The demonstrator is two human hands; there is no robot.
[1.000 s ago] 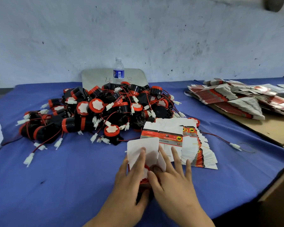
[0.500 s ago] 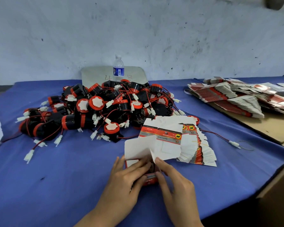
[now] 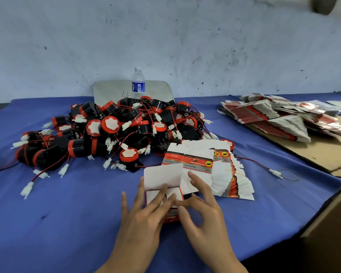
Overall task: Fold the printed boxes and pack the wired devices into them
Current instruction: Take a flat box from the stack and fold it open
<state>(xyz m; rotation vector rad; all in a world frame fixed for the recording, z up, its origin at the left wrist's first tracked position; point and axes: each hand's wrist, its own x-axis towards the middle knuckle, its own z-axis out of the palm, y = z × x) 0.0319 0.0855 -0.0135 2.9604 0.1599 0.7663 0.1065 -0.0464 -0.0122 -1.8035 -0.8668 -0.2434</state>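
Hands hide most of the red box [image 3: 170, 217]: left hand [image 3: 144, 219] presses flaps with straight fingers; right hand [image 3: 203, 215] seemingly pinches one, contact unclear.

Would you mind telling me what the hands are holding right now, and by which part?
Both hands work one printed box: the left hand presses straight fingers on its white end flaps; the right hand touches its right edge. No firm grip shows.
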